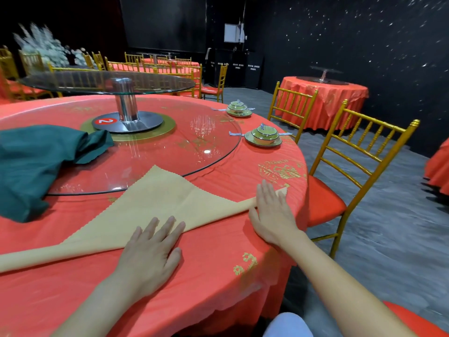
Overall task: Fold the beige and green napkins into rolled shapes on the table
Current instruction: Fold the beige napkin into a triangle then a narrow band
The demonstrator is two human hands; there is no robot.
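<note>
A beige napkin (155, 205) lies folded into a wide triangle on the red tablecloth (206, 276), its peak pointing away over the glass edge. My left hand (150, 249) presses flat on its folded near edge at the middle. My right hand (272, 212) lies flat with straight fingers on the napkin's right tip. A dark green napkin (36, 161) sits crumpled in a heap at the left, partly on the glass.
A round glass plate (194, 147) covers the table's middle, with a raised glass turntable (107, 81) on a metal post. Two lidded green bowl settings (263, 137) stand at the far right rim. A gold chair (352, 166) stands to the right.
</note>
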